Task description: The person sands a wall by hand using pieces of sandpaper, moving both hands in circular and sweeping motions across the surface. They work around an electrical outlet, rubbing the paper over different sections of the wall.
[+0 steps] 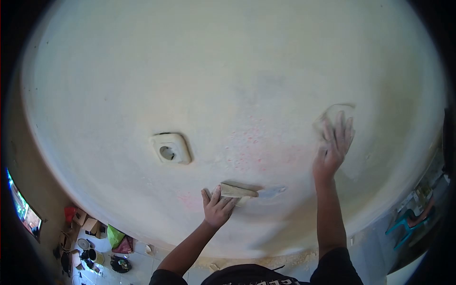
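Note:
My left hand presses a bent piece of sandpaper against the pale wall, its fingers on the sheet's left end. The sheet's upper edge stands off the wall. Higher up on the right, my right hand has its dusty fingers stretched over a second, whitish piece of sandpaper, holding it to the surface. That sheet is slightly blurred and partly hidden by the fingers. Between the hands, pinkish, pitted patches mark the wall. A grey smooth spot lies right of the left sheet.
A wall socket juts out left of centre. Dust and crumbs line the wall's foot. Boxes, a green bag and a dark pot stand lower left. A teal chair and a screen are at the sides.

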### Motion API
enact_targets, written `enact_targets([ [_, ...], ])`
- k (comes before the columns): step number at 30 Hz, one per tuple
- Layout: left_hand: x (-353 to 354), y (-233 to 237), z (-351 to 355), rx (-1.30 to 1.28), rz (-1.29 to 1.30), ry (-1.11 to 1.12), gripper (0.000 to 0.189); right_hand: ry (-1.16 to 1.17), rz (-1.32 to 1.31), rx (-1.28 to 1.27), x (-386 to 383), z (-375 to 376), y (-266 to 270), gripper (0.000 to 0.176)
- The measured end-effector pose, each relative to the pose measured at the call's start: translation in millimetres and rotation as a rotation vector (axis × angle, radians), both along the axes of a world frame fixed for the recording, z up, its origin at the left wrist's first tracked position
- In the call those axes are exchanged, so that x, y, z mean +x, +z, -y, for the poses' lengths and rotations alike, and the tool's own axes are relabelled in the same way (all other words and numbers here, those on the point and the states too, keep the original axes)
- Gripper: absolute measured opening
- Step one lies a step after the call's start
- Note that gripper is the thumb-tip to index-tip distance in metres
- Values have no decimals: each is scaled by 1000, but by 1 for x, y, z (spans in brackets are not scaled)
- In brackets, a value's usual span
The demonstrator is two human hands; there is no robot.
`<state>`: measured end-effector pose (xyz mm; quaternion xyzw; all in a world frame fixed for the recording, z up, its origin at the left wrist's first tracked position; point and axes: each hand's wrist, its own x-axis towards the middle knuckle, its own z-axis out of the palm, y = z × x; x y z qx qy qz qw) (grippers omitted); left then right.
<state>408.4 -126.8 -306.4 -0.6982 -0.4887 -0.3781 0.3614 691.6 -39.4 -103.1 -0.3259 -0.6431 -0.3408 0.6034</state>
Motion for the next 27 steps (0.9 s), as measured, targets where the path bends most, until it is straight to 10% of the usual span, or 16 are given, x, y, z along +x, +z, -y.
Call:
enact_targets([
  [4,-46,-24,25,-24,213,91,32,7,-149,-110,-72,20,-41,36],
  [9,-172,-22,47,141,228,248,37,-27,318,-124,-107,35,-94,35],
  [16,-183,3,20,388,617,226,37,56,-305,-141,-160,33,-88,33],
  [23,-187,10,33,265,198,82,27,59,338,-271,-186,62,-155,30],
  [27,-214,53,30,381,500,243,30,107,-195,-124,-143,38,-157,34],
])
